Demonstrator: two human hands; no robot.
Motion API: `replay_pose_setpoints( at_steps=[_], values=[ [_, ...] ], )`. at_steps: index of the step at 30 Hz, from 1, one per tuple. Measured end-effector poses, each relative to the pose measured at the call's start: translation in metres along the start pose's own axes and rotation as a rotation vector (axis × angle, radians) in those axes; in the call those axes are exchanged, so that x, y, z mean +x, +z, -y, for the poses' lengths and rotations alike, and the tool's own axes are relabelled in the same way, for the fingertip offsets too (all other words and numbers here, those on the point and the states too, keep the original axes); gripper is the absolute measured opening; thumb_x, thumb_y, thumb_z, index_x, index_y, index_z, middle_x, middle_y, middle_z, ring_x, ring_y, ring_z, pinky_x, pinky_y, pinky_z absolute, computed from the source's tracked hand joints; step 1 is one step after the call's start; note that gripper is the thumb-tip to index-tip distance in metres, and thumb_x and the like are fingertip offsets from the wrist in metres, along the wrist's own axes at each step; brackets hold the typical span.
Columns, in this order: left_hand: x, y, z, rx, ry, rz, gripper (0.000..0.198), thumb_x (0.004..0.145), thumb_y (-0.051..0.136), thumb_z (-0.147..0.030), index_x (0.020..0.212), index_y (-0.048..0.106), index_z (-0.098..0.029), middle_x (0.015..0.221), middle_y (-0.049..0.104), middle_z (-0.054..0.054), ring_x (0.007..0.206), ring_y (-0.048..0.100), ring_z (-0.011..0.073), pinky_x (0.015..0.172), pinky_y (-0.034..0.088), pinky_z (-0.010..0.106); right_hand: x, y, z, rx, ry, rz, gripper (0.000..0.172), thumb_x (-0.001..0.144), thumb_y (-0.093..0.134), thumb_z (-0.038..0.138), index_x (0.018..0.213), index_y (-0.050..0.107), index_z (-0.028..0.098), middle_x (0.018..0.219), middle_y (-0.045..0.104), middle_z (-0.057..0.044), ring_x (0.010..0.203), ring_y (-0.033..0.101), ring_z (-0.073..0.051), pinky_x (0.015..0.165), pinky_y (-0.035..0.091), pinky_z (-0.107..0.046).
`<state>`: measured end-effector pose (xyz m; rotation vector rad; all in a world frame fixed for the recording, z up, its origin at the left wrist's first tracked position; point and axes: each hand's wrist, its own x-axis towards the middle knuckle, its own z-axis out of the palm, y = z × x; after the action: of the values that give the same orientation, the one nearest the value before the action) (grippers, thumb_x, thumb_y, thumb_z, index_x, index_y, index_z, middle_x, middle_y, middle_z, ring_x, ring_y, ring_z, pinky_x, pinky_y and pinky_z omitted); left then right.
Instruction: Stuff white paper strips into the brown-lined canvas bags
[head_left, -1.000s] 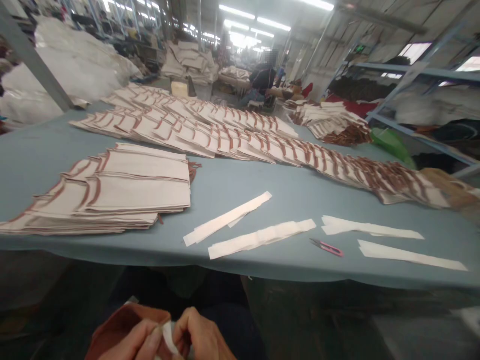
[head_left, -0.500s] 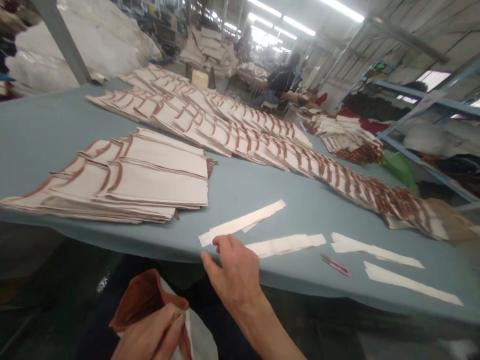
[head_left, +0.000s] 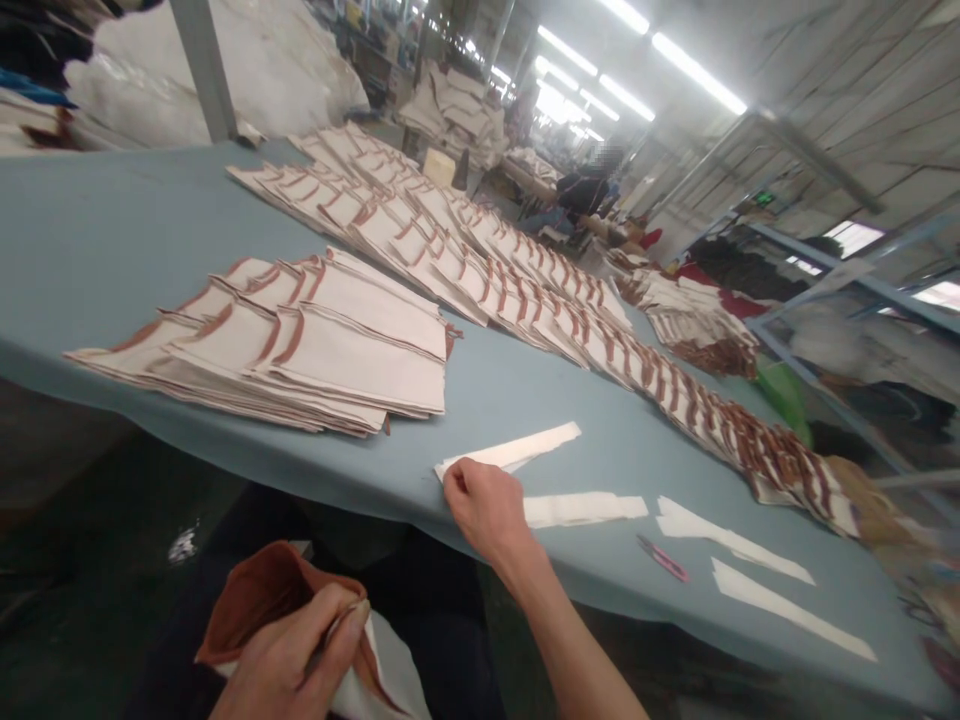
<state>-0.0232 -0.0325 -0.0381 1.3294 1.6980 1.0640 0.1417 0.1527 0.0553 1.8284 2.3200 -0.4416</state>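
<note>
My left hand point(head_left: 296, 650) pinches the rim of a cream fabric piece with a brown lining point(head_left: 259, 590), which hangs open like a pouch over my lap. Over at the table edge, my right hand point(head_left: 487, 505) is closed, fingertips pressed together on the near end of a white fabric strip point(head_left: 536, 442). What exactly lies between those fingers is partly hidden. Just right of this hand lies a second bundle of white strips point(head_left: 585, 509). Pink-handled thread snips point(head_left: 664, 559) rest on the table past it.
The blue-green table point(head_left: 97, 240) carries a stack of cream pieces with brown edging point(head_left: 352, 350) and long overlapping rows of similar pieces point(head_left: 525, 300). More white strips point(head_left: 791, 610) lie at the right. A metal post point(head_left: 204, 70) stands at the back left; a person point(head_left: 581, 190) is far behind.
My right hand's fingers, earlier apart beside the strip, have closed at its near end. My left hand still holds the fabric piece. The camera view has shifted and tilted.
</note>
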Motion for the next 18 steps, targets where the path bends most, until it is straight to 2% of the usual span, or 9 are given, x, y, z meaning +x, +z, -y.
replay_pose_setpoints(
  at_steps=[3, 5, 9, 14, 18],
  values=[
    [0.007, 0.003, -0.012, 0.012, -0.039, -0.054, 0.029, 0.108, 0.057, -0.048, 0.090, 0.071, -0.030, 0.076, 0.079, -0.007, 0.069, 0.078, 0.0183, 0.073, 0.057, 0.024, 0.003, -0.004, -0.009, 0.061, -0.014, 0.022, 0.030, 0.109, 0.059, 0.019, 0.090, 0.083, 0.021, 0.093, 0.085, -0.007, 0.089, 0.074, -0.023, 0.069, 0.033, -0.032],
    [0.016, 0.004, -0.020, 0.038, -0.036, -0.043, 0.024, 0.109, 0.054, -0.045, 0.102, 0.072, -0.030, 0.085, 0.086, -0.004, 0.081, 0.084, 0.0213, 0.079, 0.061, 0.026, 0.004, -0.005, -0.013, 0.113, -0.022, 0.036, 0.033, 0.107, 0.059, 0.018, 0.083, 0.080, 0.021, 0.086, 0.083, -0.006, 0.083, 0.071, -0.021, 0.068, 0.032, -0.031],
    [0.039, 0.007, -0.035, 0.146, 0.039, 0.086, 0.037, 0.112, 0.043, -0.041, 0.134, 0.069, -0.025, 0.097, 0.090, 0.002, 0.095, 0.088, 0.0248, 0.082, 0.064, 0.030, 0.007, -0.004, -0.021, 0.218, -0.041, 0.074, 0.033, 0.107, 0.063, 0.022, 0.076, 0.075, 0.020, 0.074, 0.075, -0.001, 0.075, 0.067, -0.018, 0.069, 0.039, -0.029],
    [0.074, 0.020, -0.056, 0.326, 0.090, 0.217, 0.052, 0.112, 0.037, -0.032, 0.157, 0.060, -0.018, 0.088, 0.088, 0.005, 0.092, 0.088, 0.0297, 0.079, 0.060, 0.035, 0.009, -0.001, -0.029, 0.318, -0.061, 0.113, 0.039, 0.113, 0.067, 0.041, 0.082, 0.072, 0.018, 0.076, 0.072, 0.003, 0.075, 0.070, -0.018, 0.081, 0.057, -0.035],
    [0.099, 0.034, -0.070, 0.538, 0.105, 0.313, 0.058, 0.113, 0.041, -0.025, 0.169, 0.050, -0.016, 0.106, 0.090, 0.016, 0.102, 0.088, 0.0355, 0.086, 0.062, 0.040, 0.009, 0.001, -0.033, 0.366, -0.070, 0.099, 0.040, 0.113, 0.069, 0.044, 0.082, 0.072, 0.018, 0.079, 0.073, 0.002, 0.081, 0.073, -0.019, 0.087, 0.059, -0.038]
  ],
)
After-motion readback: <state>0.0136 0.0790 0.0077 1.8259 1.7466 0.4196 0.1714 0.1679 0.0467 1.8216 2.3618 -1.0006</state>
